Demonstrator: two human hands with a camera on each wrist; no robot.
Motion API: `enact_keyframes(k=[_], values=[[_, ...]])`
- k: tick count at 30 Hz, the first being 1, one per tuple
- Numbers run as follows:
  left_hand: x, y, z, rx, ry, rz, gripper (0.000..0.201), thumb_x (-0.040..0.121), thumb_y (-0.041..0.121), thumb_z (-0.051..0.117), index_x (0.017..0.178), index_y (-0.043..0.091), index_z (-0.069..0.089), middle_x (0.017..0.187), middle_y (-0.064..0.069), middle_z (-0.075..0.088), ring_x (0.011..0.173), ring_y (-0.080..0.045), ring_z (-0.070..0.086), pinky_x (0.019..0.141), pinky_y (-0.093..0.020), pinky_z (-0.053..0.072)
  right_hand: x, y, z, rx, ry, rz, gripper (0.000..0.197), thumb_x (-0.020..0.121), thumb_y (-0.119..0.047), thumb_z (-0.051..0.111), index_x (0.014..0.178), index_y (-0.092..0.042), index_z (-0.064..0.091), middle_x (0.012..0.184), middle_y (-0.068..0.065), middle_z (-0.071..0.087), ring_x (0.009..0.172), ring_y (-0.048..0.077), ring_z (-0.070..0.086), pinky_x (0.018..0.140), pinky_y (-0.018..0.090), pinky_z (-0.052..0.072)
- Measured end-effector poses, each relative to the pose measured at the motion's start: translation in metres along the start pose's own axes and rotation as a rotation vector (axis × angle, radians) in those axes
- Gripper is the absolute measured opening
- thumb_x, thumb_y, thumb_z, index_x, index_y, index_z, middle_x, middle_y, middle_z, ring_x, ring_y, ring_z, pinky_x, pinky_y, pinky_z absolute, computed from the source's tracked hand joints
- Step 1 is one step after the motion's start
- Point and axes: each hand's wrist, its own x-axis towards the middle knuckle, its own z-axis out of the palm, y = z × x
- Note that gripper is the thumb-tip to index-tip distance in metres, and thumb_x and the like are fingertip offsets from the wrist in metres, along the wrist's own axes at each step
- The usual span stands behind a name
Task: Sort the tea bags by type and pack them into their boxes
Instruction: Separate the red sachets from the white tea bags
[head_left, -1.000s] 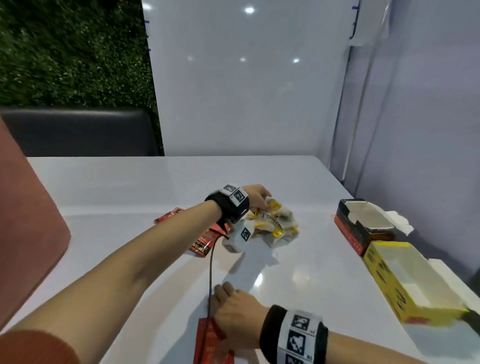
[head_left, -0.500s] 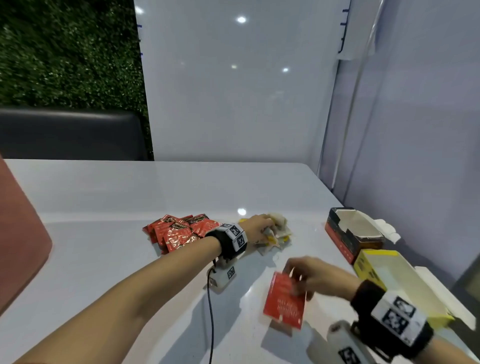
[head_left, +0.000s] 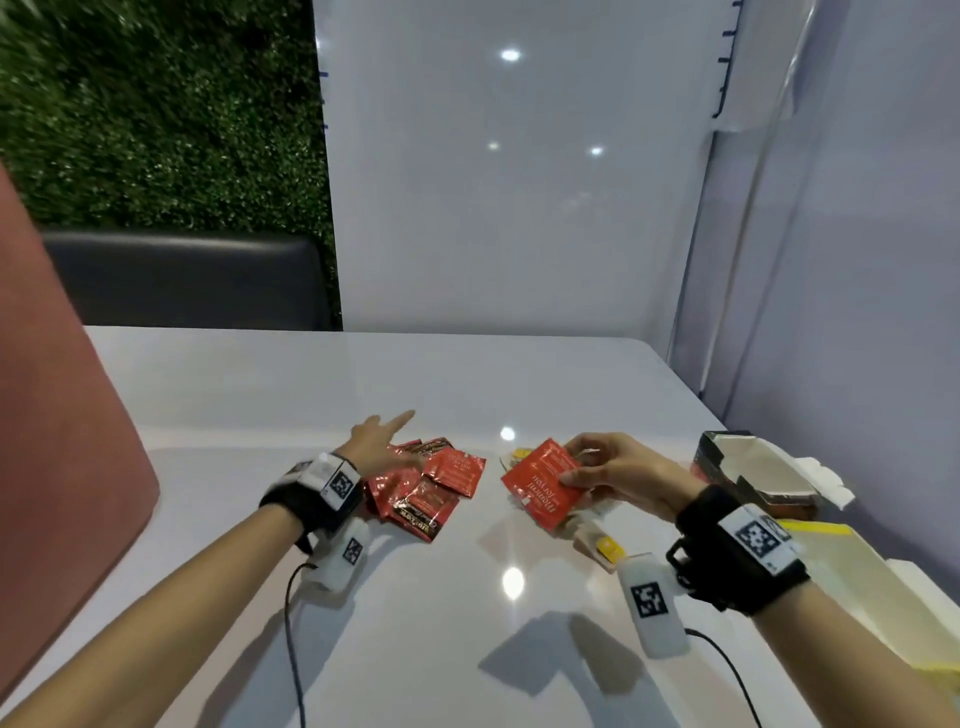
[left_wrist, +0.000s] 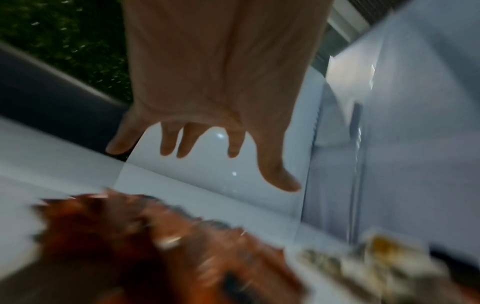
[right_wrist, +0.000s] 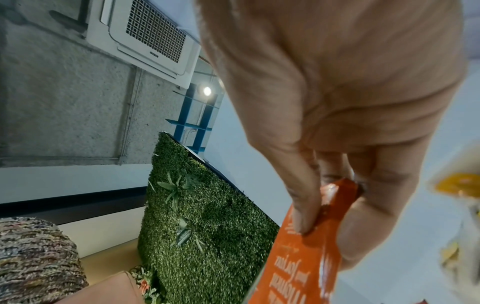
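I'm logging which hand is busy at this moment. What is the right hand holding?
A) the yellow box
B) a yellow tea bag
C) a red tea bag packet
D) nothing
C: the right hand pinches a red tea bag packet between thumb and fingers above the table, and the right wrist view shows the same grip, while the left hand is spread open over the red pile.

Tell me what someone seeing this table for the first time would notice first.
Probably the red tea bag pinched in the right hand, held up above the white table. Next, the heap of red tea bags beside the open left hand, then the open boxes along the right edge.
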Motion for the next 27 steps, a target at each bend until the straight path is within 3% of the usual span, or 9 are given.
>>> enact_keyframes(k=[2, 5, 8, 12, 15, 20, 23, 25, 27], values=[[0.000, -0.001, 0.010, 0.177, -0.092, 0.014, 0.100, 0.071, 0.063, 0.065, 0.146, 0.046, 0.001, 0.157, -0.014, -0.012, 0.144, -0.036, -0.008, 0.109, -0.067, 0.009, 0.013, -0.003, 0.009, -0.024, 0.003, 0.019, 0.017, 0.083, -0.003, 0.065, 0.099, -0.005, 0.059, 0.088, 0.010, 0.069, 0.078, 0.021, 0.067, 0.069, 0.027, 0.055], [0.006, 0.012, 0.021, 0.361, -0.200, 0.031, 0.101, 0.070, 0.068, 0.061, 0.145, 0.048, -0.005, 0.155, -0.015, -0.021, 0.142, -0.042, -0.015, 0.106, -0.070, 0.007, 0.034, -0.005, 0.020, -0.041, 0.031, 0.044, 0.017, 0.082, -0.006, 0.067, 0.097, -0.010, 0.060, 0.090, 0.010, 0.069, 0.079, 0.023, 0.067, 0.075, 0.033, 0.055], [0.017, 0.022, 0.029, 0.432, -0.254, -0.021, 0.093, 0.075, 0.070, 0.055, 0.146, 0.046, 0.000, 0.156, -0.022, -0.003, 0.141, -0.049, -0.004, 0.113, -0.061, 0.005, 0.046, -0.002, 0.023, -0.094, 0.063, 0.084, 0.017, 0.081, -0.008, 0.069, 0.094, -0.015, 0.059, 0.088, 0.008, 0.069, 0.074, 0.021, 0.067, 0.069, 0.031, 0.055], [0.012, 0.019, 0.025, 0.445, -0.266, -0.007, 0.081, 0.082, 0.067, 0.047, 0.148, 0.040, 0.008, 0.147, -0.015, 0.033, 0.136, -0.036, 0.029, 0.114, -0.043, 0.019, 0.055, 0.003, 0.017, -0.144, 0.070, 0.139, 0.018, 0.082, -0.006, 0.067, 0.094, -0.016, 0.057, 0.090, 0.010, 0.068, 0.077, 0.024, 0.066, 0.073, 0.034, 0.055], [-0.006, 0.007, 0.025, 0.460, -0.257, -0.001, 0.080, 0.083, 0.068, 0.045, 0.148, 0.039, 0.009, 0.146, -0.017, 0.034, 0.134, -0.036, 0.032, 0.111, -0.040, 0.024, 0.065, 0.007, 0.026, -0.162, 0.078, 0.182, 0.018, 0.083, -0.004, 0.065, 0.097, -0.012, 0.056, 0.086, 0.010, 0.065, 0.073, 0.020, 0.064, 0.072, 0.031, 0.055], [-0.048, -0.015, 0.032, 0.435, -0.322, 0.022, 0.080, 0.079, 0.071, 0.047, 0.145, 0.047, 0.008, 0.149, -0.015, 0.025, 0.138, -0.037, 0.020, 0.110, -0.049, 0.023, 0.082, 0.007, 0.077, -0.171, -0.022, 0.206, 0.033, 0.086, 0.001, 0.060, 0.119, 0.005, 0.052, 0.079, 0.008, 0.060, 0.070, 0.016, 0.059, 0.064, 0.024, 0.053], [-0.077, -0.028, 0.036, 0.312, -0.354, 0.106, 0.080, 0.076, 0.068, 0.055, 0.143, 0.050, 0.013, 0.153, -0.006, 0.020, 0.143, -0.034, 0.015, 0.113, -0.050, 0.021, 0.086, 0.006, 0.116, -0.305, -0.108, 0.174, 0.036, 0.086, 0.001, 0.060, 0.120, 0.007, 0.052, 0.086, 0.011, 0.062, 0.076, 0.023, 0.062, 0.061, 0.022, 0.056], [-0.096, -0.036, 0.027, 0.119, -0.309, 0.128, 0.092, 0.065, 0.076, 0.056, 0.143, 0.044, 0.020, 0.153, -0.003, 0.023, 0.142, -0.028, 0.022, 0.113, -0.043, 0.024, 0.085, 0.008, 0.137, -0.521, -0.111, 0.124, 0.037, 0.084, -0.004, 0.064, 0.118, 0.005, 0.055, 0.108, 0.017, 0.064, 0.097, 0.030, 0.063, 0.078, 0.030, 0.056], [-0.108, -0.050, 0.012, -0.066, -0.190, 0.121, 0.121, 0.043, 0.092, 0.048, 0.144, 0.029, 0.028, 0.153, -0.004, 0.028, 0.138, -0.022, 0.030, 0.110, -0.035, 0.029, 0.083, 0.012, 0.150, -0.809, -0.099, 0.064, 0.038, 0.084, -0.013, 0.065, 0.119, -0.001, 0.055, 0.123, 0.016, 0.058, 0.112, 0.031, 0.056, 0.090, 0.034, 0.048]])
